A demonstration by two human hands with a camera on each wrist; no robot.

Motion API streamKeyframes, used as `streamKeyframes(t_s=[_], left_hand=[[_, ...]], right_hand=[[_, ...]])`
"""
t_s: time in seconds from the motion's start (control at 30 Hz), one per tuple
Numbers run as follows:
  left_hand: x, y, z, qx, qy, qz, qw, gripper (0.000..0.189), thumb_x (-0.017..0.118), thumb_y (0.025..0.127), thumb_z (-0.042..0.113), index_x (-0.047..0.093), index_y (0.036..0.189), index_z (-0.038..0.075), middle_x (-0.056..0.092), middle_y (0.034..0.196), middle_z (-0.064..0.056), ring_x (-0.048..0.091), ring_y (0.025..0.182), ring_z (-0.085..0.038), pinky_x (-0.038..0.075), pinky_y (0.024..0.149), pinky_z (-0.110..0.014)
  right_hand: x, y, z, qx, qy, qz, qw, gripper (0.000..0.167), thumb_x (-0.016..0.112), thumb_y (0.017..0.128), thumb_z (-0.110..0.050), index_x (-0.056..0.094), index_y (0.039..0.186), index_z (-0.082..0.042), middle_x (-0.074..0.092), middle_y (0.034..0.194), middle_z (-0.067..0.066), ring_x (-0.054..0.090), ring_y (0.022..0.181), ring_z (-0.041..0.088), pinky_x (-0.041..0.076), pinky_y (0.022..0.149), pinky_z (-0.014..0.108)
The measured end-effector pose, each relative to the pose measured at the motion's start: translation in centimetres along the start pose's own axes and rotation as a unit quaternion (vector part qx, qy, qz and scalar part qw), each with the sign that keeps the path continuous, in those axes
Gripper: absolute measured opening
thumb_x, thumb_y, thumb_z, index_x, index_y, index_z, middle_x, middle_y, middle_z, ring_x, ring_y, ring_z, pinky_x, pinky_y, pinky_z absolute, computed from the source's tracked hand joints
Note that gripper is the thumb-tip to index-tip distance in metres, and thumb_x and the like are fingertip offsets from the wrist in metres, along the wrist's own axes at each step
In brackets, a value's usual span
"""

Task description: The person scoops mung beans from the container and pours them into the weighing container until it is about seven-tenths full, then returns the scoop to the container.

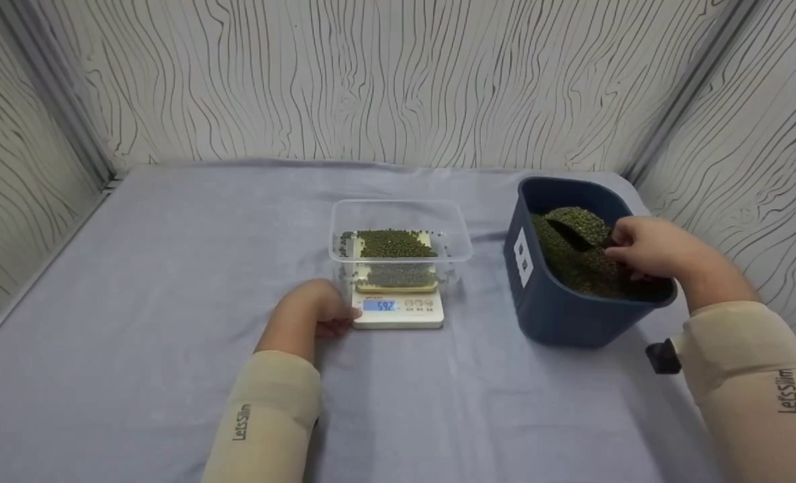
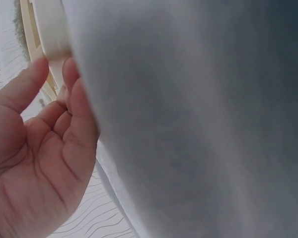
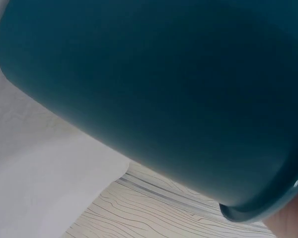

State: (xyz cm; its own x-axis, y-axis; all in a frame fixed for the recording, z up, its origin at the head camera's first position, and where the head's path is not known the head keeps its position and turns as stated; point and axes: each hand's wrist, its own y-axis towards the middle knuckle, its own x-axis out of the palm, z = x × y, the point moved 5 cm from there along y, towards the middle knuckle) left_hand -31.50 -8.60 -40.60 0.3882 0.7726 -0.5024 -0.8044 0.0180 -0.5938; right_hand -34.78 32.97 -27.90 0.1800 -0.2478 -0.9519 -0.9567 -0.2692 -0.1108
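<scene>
A white kitchen scale (image 1: 431, 318) with a lit display that seems to read 592 carries a clear plastic container (image 1: 466, 235) of green beans (image 1: 394, 244). At the scale's front left corner, my left hand (image 1: 312, 303) pinches the edge; in the left wrist view the thumb (image 2: 32, 79) lies on one side and curled fingers on the other. Over on the right, my right hand (image 1: 659, 248) reaches into a blue bin (image 1: 572, 322) of green beans and grips a dark scoop (image 1: 571, 235) heaped with them. The scoop's handle is hidden in the hand.
A grey-blue cloth (image 1: 169, 268) covers the table. Wood-grain patterned panels (image 1: 317, 80) stand behind and at both sides. The bin's wall (image 3: 139, 74) fills most of the right wrist view. A white label (image 1: 522, 258) is on the bin's left side.
</scene>
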Motion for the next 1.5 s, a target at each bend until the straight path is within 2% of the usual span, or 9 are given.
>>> streamKeyframes(t_s=[0.2, 0.4, 0.67, 1.07, 1.5], left_hand=[[0.1, -0.1, 0.0, 0.002, 0.012, -0.004, 0.9999, 0.02, 0.066, 0.084, 0.024, 0.067, 0.08, 0.004, 0.06, 0.068, -0.002, 0.056, 0.06, -0.012, 0.049, 0.061, -0.024], [0.2, 0.1, 0.0, -0.007, -0.001, -0.011, 0.9999, 0.019, 0.066, 0.085, 0.022, 0.065, 0.078, 0.005, 0.058, 0.067, -0.001, 0.054, 0.06, -0.011, 0.05, 0.063, -0.023], [0.2, 0.1, -0.1, -0.011, -0.005, -0.011, 0.9999, 0.019, 0.066, 0.084, 0.022, 0.066, 0.081, 0.004, 0.059, 0.068, -0.002, 0.055, 0.061, -0.012, 0.05, 0.063, -0.023], [0.1, 0.2, 0.0, -0.004, 0.008, -0.018, 0.9998, 0.019, 0.066, 0.084, 0.023, 0.066, 0.08, 0.005, 0.06, 0.067, -0.002, 0.057, 0.061, -0.012, 0.05, 0.062, -0.024], [0.0, -0.1, -0.1, -0.004, 0.003, 0.006, 1.0, 0.02, 0.068, 0.083, 0.023, 0.068, 0.079, 0.004, 0.061, 0.066, -0.002, 0.057, 0.058, -0.011, 0.051, 0.062, -0.024]], right_hand=[[-0.1, -0.1, -0.1, -0.003, 0.004, -0.003, 1.0, 0.017, 0.056, 0.089, -0.014, 0.049, 0.083, -0.001, 0.055, 0.076, 0.011, 0.058, 0.053, 0.016, 0.048, 0.051, 0.032], [-0.5, -0.2, -0.3, -0.008, -0.003, 0.003, 1.0, 0.016, 0.056, 0.089, -0.014, 0.048, 0.082, -0.001, 0.054, 0.074, 0.011, 0.057, 0.05, 0.016, 0.047, 0.051, 0.033], [-0.9, -0.3, -0.8, 0.004, 0.005, 0.004, 1.0, 0.016, 0.056, 0.089, -0.013, 0.048, 0.084, 0.0, 0.053, 0.079, 0.015, 0.058, 0.052, 0.016, 0.048, 0.05, 0.032], [-1.8, -0.4, -2.0, 0.002, -0.012, 0.004, 0.9999, 0.016, 0.055, 0.089, -0.014, 0.049, 0.084, -0.001, 0.056, 0.071, 0.01, 0.058, 0.053, 0.016, 0.047, 0.05, 0.032], [-2.6, 0.2, -4.7, -0.017, -0.039, 0.007, 0.9991, 0.015, 0.055, 0.088, -0.015, 0.05, 0.084, -0.001, 0.056, 0.068, 0.007, 0.059, 0.053, 0.015, 0.046, 0.049, 0.031]])
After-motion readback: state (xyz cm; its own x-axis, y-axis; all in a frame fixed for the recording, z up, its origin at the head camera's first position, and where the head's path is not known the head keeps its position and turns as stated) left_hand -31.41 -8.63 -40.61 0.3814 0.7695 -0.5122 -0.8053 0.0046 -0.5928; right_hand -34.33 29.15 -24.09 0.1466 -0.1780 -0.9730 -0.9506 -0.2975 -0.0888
